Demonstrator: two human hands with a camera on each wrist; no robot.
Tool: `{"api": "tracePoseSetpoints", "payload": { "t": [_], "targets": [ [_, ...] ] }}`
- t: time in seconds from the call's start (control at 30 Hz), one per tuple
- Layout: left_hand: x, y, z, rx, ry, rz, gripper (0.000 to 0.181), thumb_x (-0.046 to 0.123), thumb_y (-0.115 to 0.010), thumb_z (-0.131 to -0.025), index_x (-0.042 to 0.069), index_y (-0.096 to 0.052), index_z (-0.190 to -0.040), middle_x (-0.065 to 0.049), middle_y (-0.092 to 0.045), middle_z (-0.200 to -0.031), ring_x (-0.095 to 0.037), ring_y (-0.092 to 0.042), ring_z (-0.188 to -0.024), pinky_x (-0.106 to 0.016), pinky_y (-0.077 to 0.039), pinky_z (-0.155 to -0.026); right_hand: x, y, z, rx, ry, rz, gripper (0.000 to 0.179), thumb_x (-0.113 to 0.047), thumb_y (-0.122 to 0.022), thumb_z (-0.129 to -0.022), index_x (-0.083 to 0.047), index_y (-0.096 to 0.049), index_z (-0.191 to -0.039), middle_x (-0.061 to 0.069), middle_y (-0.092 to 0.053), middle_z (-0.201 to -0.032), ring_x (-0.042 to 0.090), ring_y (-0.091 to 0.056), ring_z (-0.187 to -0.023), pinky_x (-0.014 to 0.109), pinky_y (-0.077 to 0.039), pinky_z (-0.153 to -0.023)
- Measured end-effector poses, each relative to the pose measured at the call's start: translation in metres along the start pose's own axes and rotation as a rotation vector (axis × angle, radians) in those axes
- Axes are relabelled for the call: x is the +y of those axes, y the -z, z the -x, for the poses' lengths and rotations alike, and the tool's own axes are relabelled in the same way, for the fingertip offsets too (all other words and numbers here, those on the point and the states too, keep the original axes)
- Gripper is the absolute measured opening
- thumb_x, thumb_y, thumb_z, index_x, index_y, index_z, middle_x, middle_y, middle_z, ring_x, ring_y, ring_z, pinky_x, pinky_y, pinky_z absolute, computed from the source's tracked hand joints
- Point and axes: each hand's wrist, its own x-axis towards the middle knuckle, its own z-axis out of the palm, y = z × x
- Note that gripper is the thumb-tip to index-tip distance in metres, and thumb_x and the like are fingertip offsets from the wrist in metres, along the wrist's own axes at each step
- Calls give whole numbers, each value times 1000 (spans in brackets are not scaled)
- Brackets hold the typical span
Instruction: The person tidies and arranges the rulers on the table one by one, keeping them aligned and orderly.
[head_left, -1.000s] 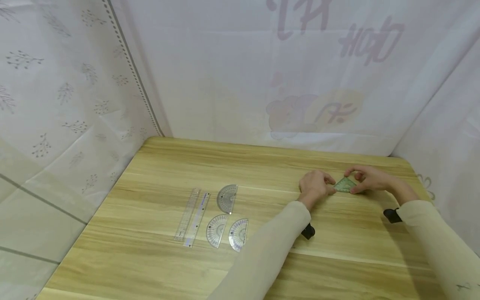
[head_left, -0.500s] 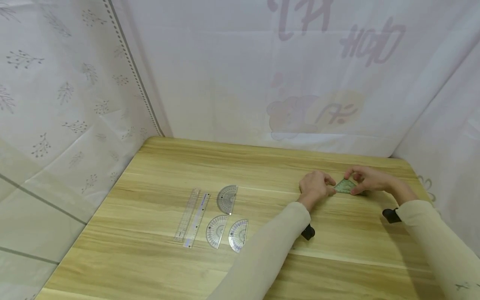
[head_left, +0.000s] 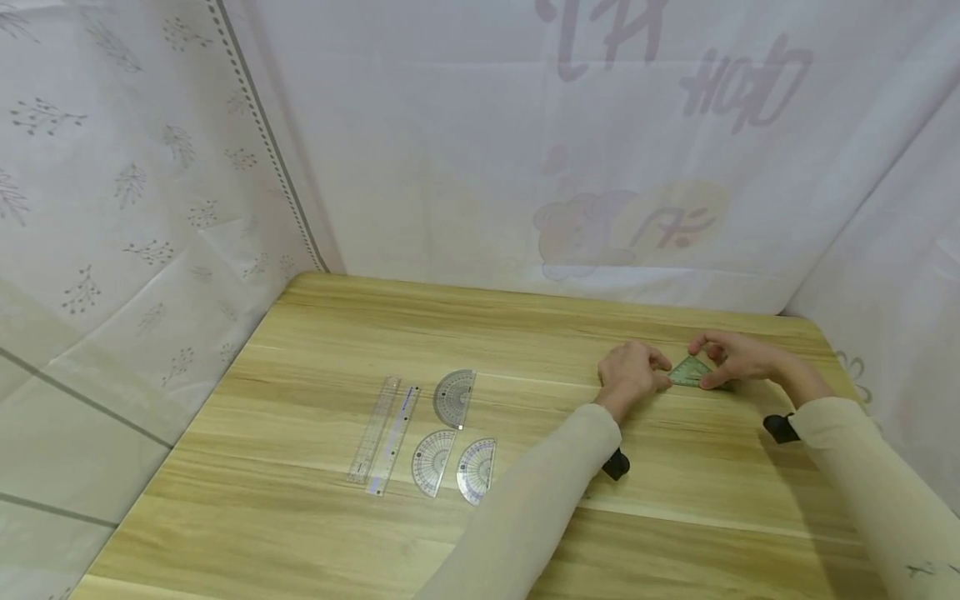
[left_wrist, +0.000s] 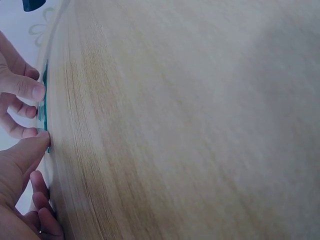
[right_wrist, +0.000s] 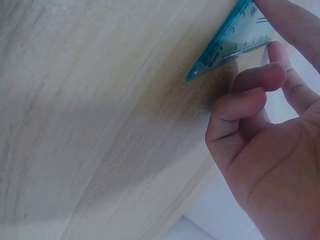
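A translucent green set square [head_left: 687, 372] is held near the table's far right, between both hands. My left hand [head_left: 630, 367] pinches its left corner; in the left wrist view the left thumb [left_wrist: 36, 145] lies against the green edge. With the thumb and index finger spread to two of its edges, my right hand [head_left: 742, 358] grips the other side. In the right wrist view, one pointed corner of the set square [right_wrist: 232, 42] sticks out past the right hand [right_wrist: 270, 145], whose other fingers are bent. The left index fingertip is partly hidden.
Two clear rulers [head_left: 372, 431] [head_left: 393, 442] lie side by side left of centre on the wooden table [head_left: 247, 500]. Beside them are three clear protractors [head_left: 452, 398] [head_left: 432, 461] [head_left: 475, 471], the nearest close to the left sleeve [head_left: 525, 492]. A white printed curtain [head_left: 450, 167] hangs behind.
Both hands stay at the same spot on the set square. Only a very slight shift of the set square and the right wrist shows.
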Motion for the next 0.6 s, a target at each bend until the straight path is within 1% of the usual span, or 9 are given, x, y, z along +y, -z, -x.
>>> {"api": "tracePoseSetpoints", "payload": {
  "t": [0.1, 0.2, 0.23, 0.33, 0.43, 0.5, 0.6],
  "targets": [
    [1, 2, 2, 4, 1, 9, 17, 46, -86, -81, 45, -79, -97, 23, -56, -81, 1, -51, -72, -22, -39, -56, 2, 1, -1, -10, 15, -21, 54, -15, -87, -82, 2, -52, -120, 16, -45, -104, 30, -39, -91, 42, -35, -75],
    [1, 3, 3, 9, 1, 12, 17, 46, -86, -81, 45, -79, -97, 23, -56, -80, 1, -50, -72, -22, -38, -58, 8, 2, -2, -22, 87, -21, 47, -14, -85, -83, -1, -54, -115, 13, -44, -93, 26, -39, -83, 38, -34, -69],
    [1, 3, 3, 11, 3, 12, 17, 46, -86, -81, 45, -79, -96, 23, -55, -80, 1, -50, -72, -22, -38, -58, 10, 2, -3, -21, 98, -22, 45, -15, -85, -83, -3, -54, -114, 12, -44, -90, 25, -39, -81, 36, -35, -68],
    [1, 3, 4, 13, 1, 14, 17, 45, -86, -81, 44, -79, -97, 22, -55, -80, 0, -49, -71, -22, -38, -58, 14, 2, -4, -18, 119, 1, 44, -15, -84, -85, -2, -54, -114, 12, -47, -90, 24, -41, -79, 34, -37, -66],
    [0, 2, 3, 11, -2, 15, 18, 44, -86, -81, 44, -79, -98, 22, -55, -80, 0, -49, -70, -21, -38, -56, 11, 1, -3, 2, 73, 22, 54, -18, -85, -84, 1, -53, -122, 15, -49, -98, 27, -43, -86, 35, -40, -72],
    [0, 1, 2, 8, -3, 14, 18, 43, -86, -82, 44, -79, -98, 22, -54, -79, -1, -49, -69, -21, -38, -55, 6, 1, -1, 13, 59, 24, 58, -17, -85, -84, 4, -51, -126, 17, -49, -102, 29, -43, -89, 38, -41, -73],
    [-1, -1, -1, 5, -3, 13, 18, 43, -87, -81, 44, -79, -97, 22, -53, -77, -1, -49, -67, -21, -38, -53, 1, 0, 2, 35, 43, 21, 56, -14, -86, -83, 5, -53, -124, 16, -50, -101, 29, -44, -89, 36, -42, -72]
  ]
}}
